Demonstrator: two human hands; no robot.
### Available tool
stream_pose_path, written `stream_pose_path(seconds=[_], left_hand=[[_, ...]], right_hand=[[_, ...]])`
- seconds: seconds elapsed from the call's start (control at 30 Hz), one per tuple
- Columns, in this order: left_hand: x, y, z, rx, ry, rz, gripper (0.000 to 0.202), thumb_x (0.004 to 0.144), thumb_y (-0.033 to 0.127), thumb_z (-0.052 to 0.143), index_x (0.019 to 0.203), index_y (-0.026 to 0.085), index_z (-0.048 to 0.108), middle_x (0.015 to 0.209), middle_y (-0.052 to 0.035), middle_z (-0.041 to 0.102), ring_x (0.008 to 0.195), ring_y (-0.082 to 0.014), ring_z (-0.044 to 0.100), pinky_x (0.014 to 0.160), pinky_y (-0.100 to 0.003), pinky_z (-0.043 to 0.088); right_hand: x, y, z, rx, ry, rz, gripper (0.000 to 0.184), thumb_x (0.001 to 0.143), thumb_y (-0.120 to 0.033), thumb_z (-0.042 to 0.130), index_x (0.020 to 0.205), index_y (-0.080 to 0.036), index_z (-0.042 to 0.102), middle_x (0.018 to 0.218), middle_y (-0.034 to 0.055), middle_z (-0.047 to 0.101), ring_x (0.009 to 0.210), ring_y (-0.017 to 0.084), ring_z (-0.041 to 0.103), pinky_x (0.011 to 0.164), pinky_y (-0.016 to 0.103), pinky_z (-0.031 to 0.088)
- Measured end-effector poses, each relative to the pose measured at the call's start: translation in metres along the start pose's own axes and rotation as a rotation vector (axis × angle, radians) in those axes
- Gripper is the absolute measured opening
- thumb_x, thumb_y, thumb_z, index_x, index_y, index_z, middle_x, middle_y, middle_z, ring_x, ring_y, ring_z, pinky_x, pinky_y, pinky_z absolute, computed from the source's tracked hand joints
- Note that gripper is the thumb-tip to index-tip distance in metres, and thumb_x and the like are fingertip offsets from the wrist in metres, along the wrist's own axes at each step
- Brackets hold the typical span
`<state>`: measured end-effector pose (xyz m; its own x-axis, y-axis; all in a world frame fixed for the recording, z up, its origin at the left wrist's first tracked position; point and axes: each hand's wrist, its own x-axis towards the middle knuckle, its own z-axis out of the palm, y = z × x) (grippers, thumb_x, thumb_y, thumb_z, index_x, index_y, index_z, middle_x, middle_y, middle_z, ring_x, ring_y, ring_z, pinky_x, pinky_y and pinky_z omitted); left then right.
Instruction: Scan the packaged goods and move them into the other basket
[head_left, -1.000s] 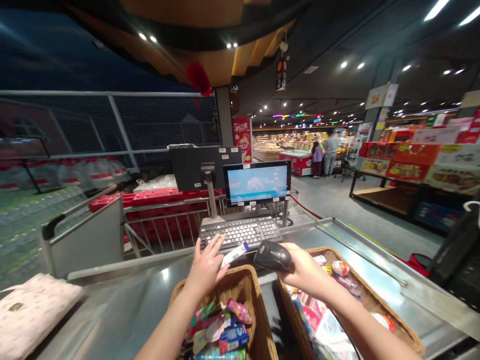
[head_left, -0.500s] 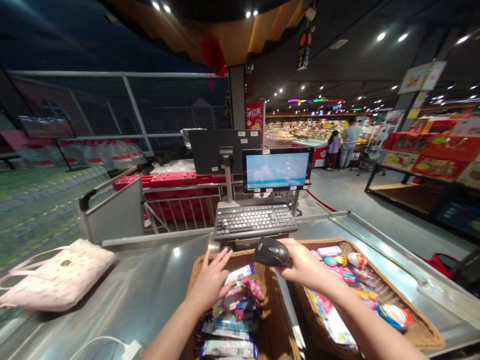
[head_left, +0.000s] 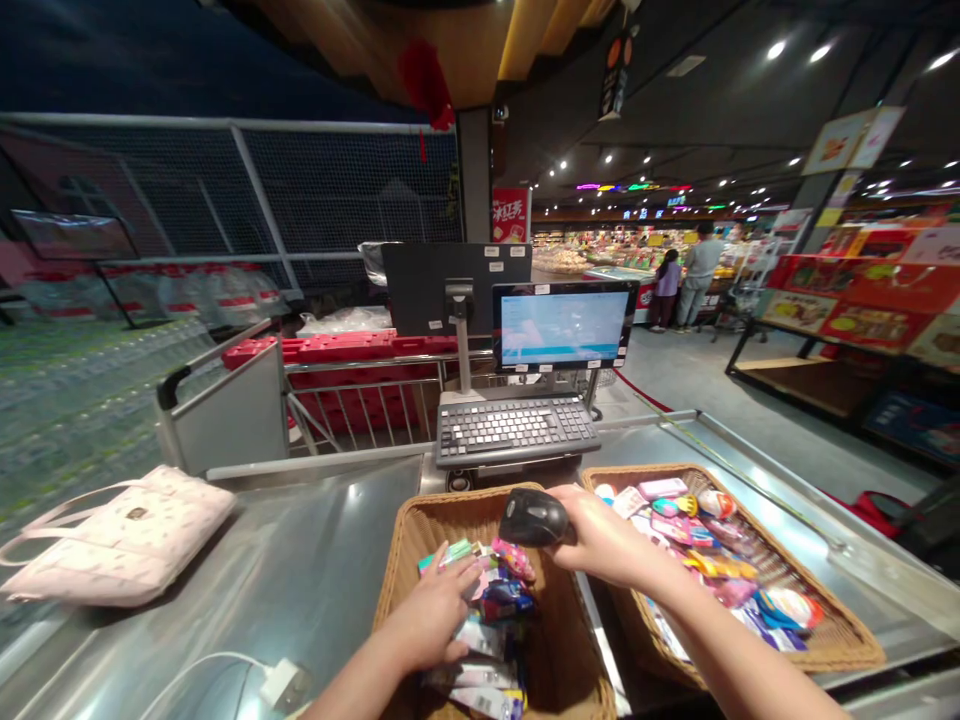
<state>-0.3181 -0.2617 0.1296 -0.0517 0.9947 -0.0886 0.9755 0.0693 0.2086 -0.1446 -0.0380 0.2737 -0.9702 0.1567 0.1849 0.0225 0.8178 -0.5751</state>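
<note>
My right hand (head_left: 600,532) grips a black handheld barcode scanner (head_left: 534,516) above the inner edge of the left wicker basket (head_left: 411,520). Inside that basket lie several small packaged goods: a pink packet (head_left: 514,560), a dark blue one (head_left: 508,598) and white packs (head_left: 480,690) nearer me. My left hand (head_left: 436,612) rests over these goods, fingers stretched out and apart. A greenish pack (head_left: 457,550) shows by its fingertips, partly covered by the hand. To the right, a second wicker basket (head_left: 840,645) holds many colourful packages, partly behind my right forearm.
A keyboard (head_left: 517,425) and a lit monitor (head_left: 562,328) stand behind the baskets. On the left of the metal counter (head_left: 300,560) lie a pale pink handbag (head_left: 142,540) and a white plug (head_left: 283,682) with its cable. Two people (head_left: 682,280) stand far off.
My left hand has moved down and nearer over the goods in the left basket, and the packs there have shifted. The scanner in my right hand has moved slightly left. The view has tilted.
</note>
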Motion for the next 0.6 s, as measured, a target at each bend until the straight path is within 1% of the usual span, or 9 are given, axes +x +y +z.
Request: stream_pose_path(seconds=[0.1,0.17,0.27,0.37,0.43,0.53,0.6], left_hand=[[0.003,0.001,-0.005,-0.021,-0.025,0.003,0.036,0.067,0.049,0.072,0.096,0.027,0.073,0.151,-0.0065,0.039,0.142,-0.0319,0.029,0.117,-0.058,-0.002],[0.011,0.004,-0.016,-0.026,-0.021,0.015,0.04,0.072,0.051,0.07,0.103,0.027,0.07,0.152,-0.0072,0.037,0.142,-0.0311,0.028,0.117,-0.06,0.001],[0.035,0.015,-0.037,0.002,0.039,0.027,0.035,0.08,0.048,0.064,0.107,0.025,0.067,0.152,-0.0096,0.036,0.142,-0.0309,0.029,0.115,-0.065,0.006],[0.074,0.03,-0.053,0.027,0.165,0.048,0.031,0.084,0.048,0.059,0.105,0.025,0.066,0.152,-0.0103,0.037,0.142,-0.0302,0.029,0.115,-0.065,0.007],[0.106,0.042,-0.058,0.031,0.244,0.065,0.031,0.085,0.049,0.058,0.103,0.025,0.066,0.152,-0.0104,0.037,0.141,-0.03,0.03,0.115,-0.065,0.009],[0.159,0.067,-0.056,0.037,0.327,0.063,0.034,0.084,0.049,0.059,0.104,0.023,0.066,0.151,-0.013,0.038,0.14,-0.0324,0.032,0.113,-0.067,0.011],[0.193,0.089,-0.051,0.034,0.366,0.059,0.036,0.083,0.051,0.059,0.105,0.023,0.066,0.151,-0.0135,0.038,0.14,-0.0342,0.031,0.112,-0.068,0.012]], right_hand=[[-0.004,0.004,0.0,0.017,0.027,0.01,0.026,0.063,-0.01,0.059,0.086,-0.021,0.064,0.092,0.0023,0.069,0.087,0.022,0.062,0.079,0.029,0.046],[-0.009,0.007,-0.004,0.033,0.048,-0.002,0.025,0.064,-0.009,0.058,0.085,-0.021,0.064,0.089,0.0015,0.069,0.084,0.02,0.062,0.078,0.028,0.045],[-0.02,0.015,-0.018,0.041,0.087,0.005,0.021,0.065,-0.008,0.057,0.082,-0.02,0.062,0.086,0.0007,0.067,0.081,0.019,0.061,0.074,0.027,0.045],[-0.034,0.026,-0.038,0.014,0.158,0.07,0.021,0.066,-0.009,0.057,0.084,-0.02,0.062,0.086,0.0014,0.067,0.081,0.02,0.061,0.072,0.027,0.045],[-0.046,0.035,-0.054,0.01,0.196,0.104,0.025,0.067,-0.009,0.055,0.088,-0.02,0.064,0.087,0.0019,0.068,0.082,0.021,0.062,0.073,0.028,0.046],[-0.065,0.052,-0.079,0.016,0.261,0.135,0.031,0.067,-0.008,0.054,0.093,-0.02,0.065,0.094,0.0035,0.069,0.09,0.022,0.063,0.081,0.03,0.048],[-0.078,0.065,-0.094,-0.005,0.31,0.177,0.033,0.065,-0.008,0.056,0.095,-0.019,0.064,0.099,0.0053,0.069,0.095,0.023,0.062,0.085,0.032,0.048]])
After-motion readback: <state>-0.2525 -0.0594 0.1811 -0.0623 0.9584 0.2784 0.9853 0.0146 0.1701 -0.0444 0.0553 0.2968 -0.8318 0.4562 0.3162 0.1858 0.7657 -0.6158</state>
